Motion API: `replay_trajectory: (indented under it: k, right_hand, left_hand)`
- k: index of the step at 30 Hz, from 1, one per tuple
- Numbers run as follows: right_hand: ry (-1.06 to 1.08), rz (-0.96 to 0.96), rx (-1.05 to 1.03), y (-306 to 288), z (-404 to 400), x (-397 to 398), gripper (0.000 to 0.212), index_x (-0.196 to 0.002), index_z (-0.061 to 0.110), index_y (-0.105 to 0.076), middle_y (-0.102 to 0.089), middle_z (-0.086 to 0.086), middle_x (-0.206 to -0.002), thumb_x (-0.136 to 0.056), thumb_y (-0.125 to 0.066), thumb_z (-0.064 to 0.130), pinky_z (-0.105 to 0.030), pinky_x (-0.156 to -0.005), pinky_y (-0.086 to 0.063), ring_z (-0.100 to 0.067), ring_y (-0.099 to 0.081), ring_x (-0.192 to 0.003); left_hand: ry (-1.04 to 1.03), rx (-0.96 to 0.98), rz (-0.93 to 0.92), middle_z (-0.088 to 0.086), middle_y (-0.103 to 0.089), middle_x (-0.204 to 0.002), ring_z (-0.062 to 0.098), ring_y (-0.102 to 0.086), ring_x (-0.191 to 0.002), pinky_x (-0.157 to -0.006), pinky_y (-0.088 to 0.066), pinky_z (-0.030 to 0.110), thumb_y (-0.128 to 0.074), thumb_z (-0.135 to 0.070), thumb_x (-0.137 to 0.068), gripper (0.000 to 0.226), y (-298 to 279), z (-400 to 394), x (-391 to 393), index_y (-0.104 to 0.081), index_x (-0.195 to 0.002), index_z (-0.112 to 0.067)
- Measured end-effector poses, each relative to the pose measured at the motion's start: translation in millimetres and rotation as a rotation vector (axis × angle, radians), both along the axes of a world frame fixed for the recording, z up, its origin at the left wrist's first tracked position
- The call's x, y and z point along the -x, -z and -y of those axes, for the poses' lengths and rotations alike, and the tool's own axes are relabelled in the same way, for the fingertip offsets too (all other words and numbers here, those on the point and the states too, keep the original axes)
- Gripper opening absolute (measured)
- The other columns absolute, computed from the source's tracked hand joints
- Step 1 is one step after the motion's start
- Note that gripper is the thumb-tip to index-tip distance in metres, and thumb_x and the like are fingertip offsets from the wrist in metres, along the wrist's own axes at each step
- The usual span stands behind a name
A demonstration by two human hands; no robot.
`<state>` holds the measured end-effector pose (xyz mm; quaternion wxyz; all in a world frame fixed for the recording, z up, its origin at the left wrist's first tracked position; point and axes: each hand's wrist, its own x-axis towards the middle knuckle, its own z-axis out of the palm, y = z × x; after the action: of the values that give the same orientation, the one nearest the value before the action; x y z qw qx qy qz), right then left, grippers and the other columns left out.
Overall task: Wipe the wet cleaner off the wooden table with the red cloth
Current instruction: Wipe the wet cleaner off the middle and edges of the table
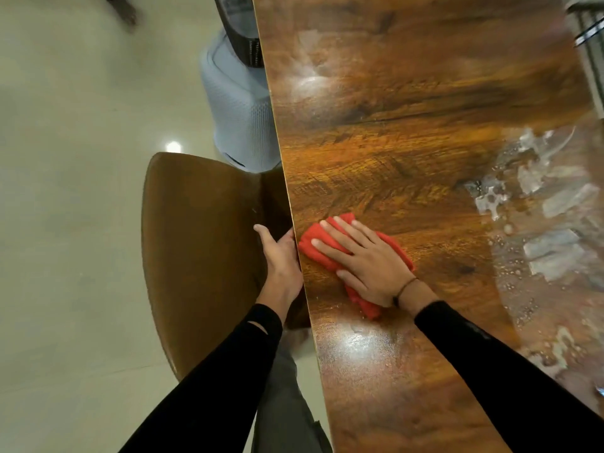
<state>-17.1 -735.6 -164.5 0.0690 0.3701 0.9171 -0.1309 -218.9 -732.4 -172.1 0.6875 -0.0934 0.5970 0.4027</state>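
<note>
While the bench is seen from above, the scene is listed thus:
Bench (408, 142): dark wood grain, running from the near edge to the far end; bright glare spots are seen near and far.
Chair (196, 250): brown, set just beside the bench's left edge.
Cleaner (549, 223): whitish wet streaks and droplets are spread over the bench's right side, well apart from the cloth.
Cloth (318, 246): red, bunched, lying on the bench near its left edge.
Right hand (366, 263): pressed flat on the cloth, fingers spread, nothing gripped.
Left hand (281, 256): laid unclenched against the bench's edge beside the chair.
</note>
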Motion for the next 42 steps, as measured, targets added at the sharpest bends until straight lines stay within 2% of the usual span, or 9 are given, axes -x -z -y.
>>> replay_trajectory:
  k: [3, 9, 19, 23, 27, 31, 34, 36, 42]
  right_hand:
    - [0.133, -0.005, 0.027, -5.6, -8.6, -25.2, 0.072, -0.179, 0.033, -0.011, 0.0, -0.001, -0.188, -0.113, -0.037, 0.043, -0.056, -0.139, -0.01, -0.028, 0.001, -0.174]
    - [0.519, 0.019, -0.062, -0.1, -50.3, 20.9, 0.072, -0.179, 0.029, -0.012, -0.005, -0.009, -0.187, -0.112, -0.036, 0.04, -0.055, -0.14, -0.011, -0.034, -0.004, -0.173]
    - [-0.113, 0.021, 0.007, 7.4, 121.9, -16.1, 0.077, -0.179, 0.035, -0.005, 0.004, -0.006, -0.187, -0.111, -0.04, 0.045, -0.051, -0.139, 0.005, -0.033, 0.002, -0.174]
    - [-0.262, 0.048, 0.039, 5.5, 142.4, -59.4, 0.079, -0.179, 0.037, -0.006, 0.004, -0.003, -0.188, -0.109, -0.041, 0.046, -0.05, -0.138, 0.007, -0.03, 0.003, -0.174]
    - [-0.198, 0.058, 0.042, -0.1, 103.5, -87.3, 0.078, -0.178, 0.04, -0.006, 0.004, -0.002, -0.188, -0.109, -0.039, 0.047, -0.05, -0.14, 0.003, -0.029, 0.003, -0.174]
    - [0.201, 0.016, -0.003, -8.1, 44.5, -79.7, 0.078, -0.179, 0.037, -0.01, -0.004, -0.005, -0.187, -0.107, -0.039, 0.04, -0.061, -0.138, -0.014, -0.032, -0.005, -0.174]
    - [0.367, 0.019, -0.057, -4.4, 37.4, -47.9, 0.074, -0.179, 0.034, -0.011, -0.005, -0.005, -0.187, -0.109, -0.036, 0.039, -0.056, -0.14, -0.01, -0.031, -0.003, -0.174]
    - [0.348, 0.027, -0.073, -2.4, 50.4, -36.0, 0.075, -0.179, 0.033, -0.009, -0.004, -0.007, -0.187, -0.11, -0.039, 0.038, -0.056, -0.14, -0.01, -0.032, -0.002, -0.174]
    - [-0.07, 0.021, -0.042, 8.1, 181.5, -34.1, 0.08, -0.179, 0.034, -0.004, 0.002, -0.007, -0.187, -0.109, -0.041, 0.043, -0.054, -0.14, -0.003, -0.033, 0.002, -0.174]
  left_hand:
    - [0.036, -0.026, -0.002, 0.018, -0.073, -0.141, 0.038, -0.064, -0.137, -0.12, -0.046, 0.057, -0.002, -0.093, -0.094, 0.115, -2.4, 0.2, -2.2, -0.066, -0.148, -0.015]
    - [0.088, -0.063, -0.025, 0.015, -0.065, -0.152, 0.037, -0.059, -0.143, -0.126, -0.04, 0.06, -0.002, -0.089, -0.098, 0.109, 1.5, 2.4, -4.2, -0.055, -0.158, -0.016]
    - [0.168, -0.11, -0.072, 0.021, -0.071, -0.142, 0.039, -0.065, -0.136, -0.12, -0.047, 0.057, -0.022, -0.08, -0.107, 0.089, -8.5, 25.6, -5.0, -0.065, -0.143, -0.011]
    - [0.194, -0.109, -0.066, 0.016, -0.076, -0.132, 0.03, -0.075, -0.12, -0.093, -0.059, 0.043, -0.016, -0.07, -0.113, 0.078, -10.3, 77.7, -23.4, -0.07, -0.132, -0.017]
    - [0.103, -0.075, 0.01, 0.016, -0.074, -0.139, 0.029, -0.073, -0.121, -0.093, -0.056, 0.042, -0.009, -0.076, -0.108, 0.089, -0.5, 130.7, -37.3, -0.059, -0.152, -0.017]
    - [0.091, -0.095, 0.028, 0.005, -0.081, -0.128, 0.017, -0.082, -0.104, -0.085, -0.056, 0.039, -0.004, -0.086, -0.102, 0.102, 7.9, 155.1, -37.0, -0.056, -0.157, -0.018]
    - [0.084, -0.133, 0.026, 0.012, -0.077, -0.136, 0.03, -0.074, -0.126, -0.111, -0.054, 0.049, -0.002, -0.088, -0.099, 0.108, 11.0, 157.5, -34.0, -0.058, -0.155, -0.015]
    - [0.095, -0.142, 0.014, 0.015, -0.076, -0.138, 0.035, -0.069, -0.133, -0.12, -0.048, 0.054, -0.001, -0.089, -0.098, 0.11, 10.9, 159.5, -34.2, -0.06, -0.153, -0.014]
    - [0.135, -0.112, -0.077, 0.015, -0.075, -0.139, 0.032, -0.072, -0.128, -0.109, -0.056, 0.049, -0.009, -0.08, -0.107, 0.095, 7.0, 171.7, -41.6, -0.065, -0.148, -0.015]
